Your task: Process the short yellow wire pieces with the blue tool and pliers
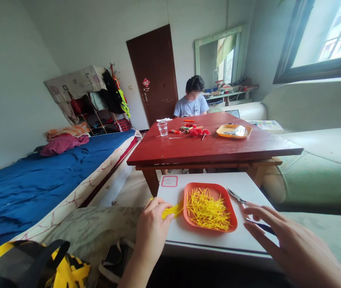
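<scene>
My left hand [155,224] is closed on a flat bundle of yellow strips [172,210], its loose end reaching the left rim of an orange-red tray [234,224]. Many short, thin yellow pieces [208,210] lie heaped in the tray. To the tray's right, my right hand [270,230] is around the scissors [238,197]. Their metal blades point up and left, beside the tray's upper right corner. A dark blue handle shows between thumb and fingers; the rest of the grip is partly hidden. The tray rests on a white box [218,179].
Beyond the box stands a red table [164,154] with a plastic cup [162,129], red tufted items [196,131] and a yellow tray [233,137]. Another person [191,102] sits at its far side. A bed [68,172] is left, a sofa [323,160] right, a black-and-yellow bag [38,262] lower left.
</scene>
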A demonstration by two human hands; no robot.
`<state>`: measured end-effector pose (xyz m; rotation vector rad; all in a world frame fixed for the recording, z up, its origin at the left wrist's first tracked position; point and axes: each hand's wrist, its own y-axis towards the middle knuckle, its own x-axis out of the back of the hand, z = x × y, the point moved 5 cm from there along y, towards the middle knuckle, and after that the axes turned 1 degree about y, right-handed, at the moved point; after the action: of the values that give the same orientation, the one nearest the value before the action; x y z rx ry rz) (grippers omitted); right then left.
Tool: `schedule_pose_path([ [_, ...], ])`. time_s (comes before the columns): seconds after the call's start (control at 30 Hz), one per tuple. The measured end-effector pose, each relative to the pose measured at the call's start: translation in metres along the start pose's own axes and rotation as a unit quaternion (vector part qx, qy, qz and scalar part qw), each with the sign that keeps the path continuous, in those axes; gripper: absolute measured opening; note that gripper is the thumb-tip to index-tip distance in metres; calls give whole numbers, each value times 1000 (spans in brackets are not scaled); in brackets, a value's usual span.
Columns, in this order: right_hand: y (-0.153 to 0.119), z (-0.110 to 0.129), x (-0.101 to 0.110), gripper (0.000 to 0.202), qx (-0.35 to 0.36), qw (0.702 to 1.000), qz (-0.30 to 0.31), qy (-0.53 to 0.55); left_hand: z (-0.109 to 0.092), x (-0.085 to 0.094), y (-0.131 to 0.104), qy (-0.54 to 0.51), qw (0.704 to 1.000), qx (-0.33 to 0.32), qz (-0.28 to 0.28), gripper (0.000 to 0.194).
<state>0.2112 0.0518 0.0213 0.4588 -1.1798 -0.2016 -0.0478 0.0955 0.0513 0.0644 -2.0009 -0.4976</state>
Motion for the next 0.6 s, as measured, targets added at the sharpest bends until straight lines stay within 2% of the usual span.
schedule_pose_path([
  [0.13, -2, 2, -1, 44, 22, 1000, -11, -11, 2, -11, 0, 24, 1000, 5, 11, 18],
  [0.23, -1, 3, 0, 42, 25, 1000, -10, -17, 3, -12, 3, 7, 1000, 7, -2, 21],
  [0.37, 0, 5, 1, 46, 29, 999, -21, -12, 2, -3, 5, -46, 998, 6, -30, 17],
  [0.5, -2, 3, -1, 42, 23, 999, -21, 11, 4, 9, 3, -104, 991, 22, -87, 16],
  [0.6, -6, 2, 0, 35, 2, 999, -11, 49, 6, 18, -5, -195, 971, 67, -124, 16],
])
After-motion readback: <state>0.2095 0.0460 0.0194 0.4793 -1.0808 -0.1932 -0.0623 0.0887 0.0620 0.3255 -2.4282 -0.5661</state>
